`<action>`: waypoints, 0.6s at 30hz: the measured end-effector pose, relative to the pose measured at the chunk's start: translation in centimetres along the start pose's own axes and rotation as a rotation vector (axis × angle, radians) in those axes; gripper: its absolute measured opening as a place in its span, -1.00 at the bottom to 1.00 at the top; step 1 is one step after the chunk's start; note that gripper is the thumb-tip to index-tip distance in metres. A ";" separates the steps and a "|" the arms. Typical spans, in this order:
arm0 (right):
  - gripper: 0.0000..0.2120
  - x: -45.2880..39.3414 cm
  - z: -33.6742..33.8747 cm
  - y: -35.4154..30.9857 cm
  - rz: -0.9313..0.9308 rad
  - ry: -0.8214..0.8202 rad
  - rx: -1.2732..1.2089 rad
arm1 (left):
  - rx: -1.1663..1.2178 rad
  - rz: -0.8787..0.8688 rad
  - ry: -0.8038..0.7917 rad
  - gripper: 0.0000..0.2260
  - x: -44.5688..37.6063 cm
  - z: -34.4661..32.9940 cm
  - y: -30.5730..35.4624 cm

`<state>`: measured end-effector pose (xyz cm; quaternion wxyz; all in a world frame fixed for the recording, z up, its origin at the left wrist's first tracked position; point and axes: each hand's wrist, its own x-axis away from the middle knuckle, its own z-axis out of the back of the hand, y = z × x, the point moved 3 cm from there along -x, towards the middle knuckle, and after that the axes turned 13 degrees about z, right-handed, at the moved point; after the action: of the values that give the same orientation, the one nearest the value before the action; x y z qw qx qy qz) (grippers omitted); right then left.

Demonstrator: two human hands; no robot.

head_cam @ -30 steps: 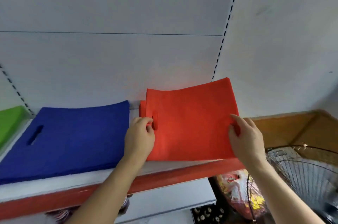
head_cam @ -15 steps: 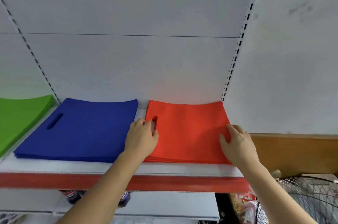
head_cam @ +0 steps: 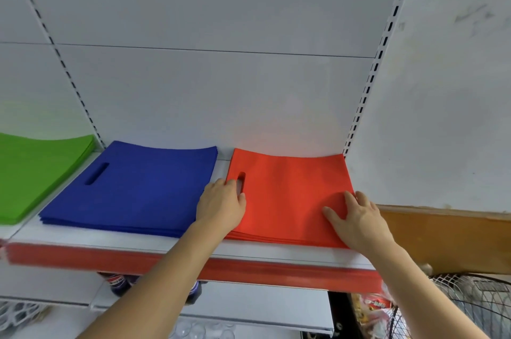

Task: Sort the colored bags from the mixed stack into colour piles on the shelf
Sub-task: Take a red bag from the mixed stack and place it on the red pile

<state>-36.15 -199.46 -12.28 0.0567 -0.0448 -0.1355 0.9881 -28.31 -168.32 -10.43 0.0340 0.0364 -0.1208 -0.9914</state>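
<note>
Red pile: flat red fabric bags (head_cam: 290, 195) with a die-cut handle slot, stacked on the right of the white shelf (head_cam: 138, 243).
Left hand (head_cam: 221, 207): rests on the pile's left edge by the slot, fingers together.
Right hand (head_cam: 356, 219): flat on the right front corner, fingers spread.
Shelf contents: blue fabric bag pile (head_cam: 132, 186) beside the red, apart; green fabric bag pile (head_cam: 36, 172) far left.

Matt, felt-like cloth bags in red (head_cam: 290, 195), blue (head_cam: 138, 186) and green (head_cam: 36, 172) lie on a smooth painted shelf (head_cam: 69, 235). Its glossy red front strip (head_cam: 249, 269) meets a wooden board (head_cam: 448, 239) alongside
</note>
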 end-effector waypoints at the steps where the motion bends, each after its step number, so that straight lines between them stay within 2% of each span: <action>1: -0.23 0.1 0.1 -0.1 0.008 0.024 0.037 | -0.008 -0.009 0.029 -0.62 0.2 0.2 0.0; 5: -0.24 0.4 0.6 -2.1 0.123 0.206 0.131 | -0.002 -0.018 0.200 -0.53 1.9 1.7 -0.9; 8: -0.33 0.9 0.0 -5.6 0.228 0.279 0.112 | -0.020 0.010 0.214 -0.49 3.3 2.1 -2.9; 13: -0.31 2.3 -1.4 -13.8 0.395 0.273 0.051 | -0.055 0.090 0.198 -0.44 5.5 3.3 -8.7; 18: -0.27 3.6 -2.9 -23.3 0.547 0.227 0.054 | -0.055 0.185 0.234 -0.43 7.2 6.4 -17.4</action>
<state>-37.10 -175.99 -8.96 -0.1957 -0.1882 -0.0846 0.9587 -37.05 -150.54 -8.87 0.1400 0.1395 -0.0915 -0.9760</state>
